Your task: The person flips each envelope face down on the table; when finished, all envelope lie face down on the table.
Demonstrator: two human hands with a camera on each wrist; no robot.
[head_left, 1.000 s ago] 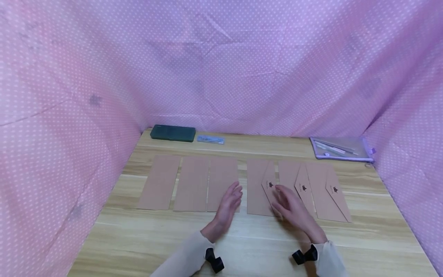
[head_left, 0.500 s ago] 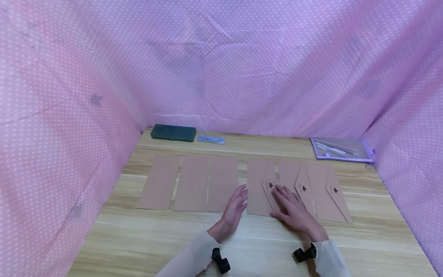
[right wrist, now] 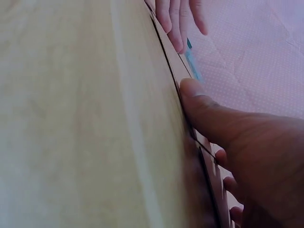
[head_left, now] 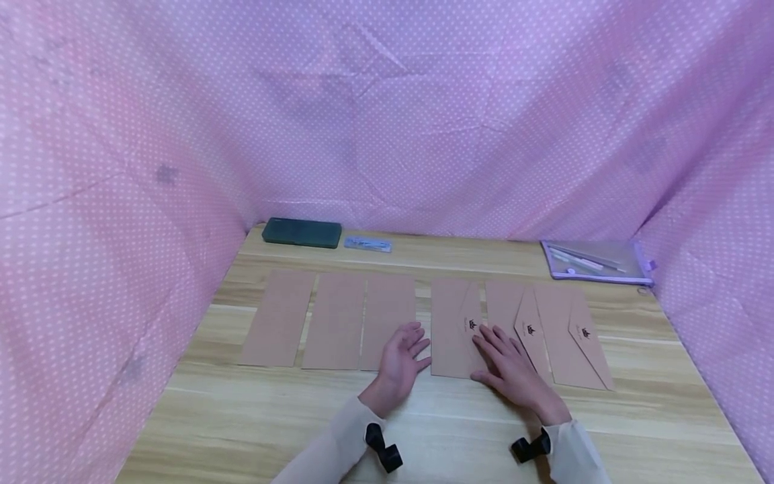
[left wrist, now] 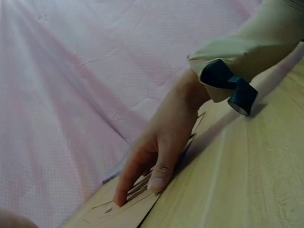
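Six or so is not needed here: several brown paper envelopes lie in a row, and the right-hand group shows pointed flaps with a black crown print. My right hand (head_left: 510, 368) rests with spread fingers on the flap side of one crown-printed envelope (head_left: 447, 329), its thumb by the near edge. In the left wrist view that same right hand (left wrist: 164, 137) reaches down onto the paper. My left hand (head_left: 399, 363) holds nothing, fingers extended and palm turned partly up, beside a plain envelope (head_left: 390, 302). Left fingertips (right wrist: 176, 40) show at the top of the right wrist view.
Two more crown-flapped envelopes (head_left: 568, 309) lie to the right, and plain ones (head_left: 281, 316) to the left. Along the back of the wooden table (head_left: 459, 249) are a dark green case (head_left: 302, 232), a small blue packet (head_left: 368, 244) and a purple-edged zip pouch (head_left: 595, 262). Pink dotted cloth (head_left: 387, 121) surrounds it.
My right hand has flattened from a loose curl onto the envelope, and the flap there now lies flatter. My left hand has rolled its palm upward.
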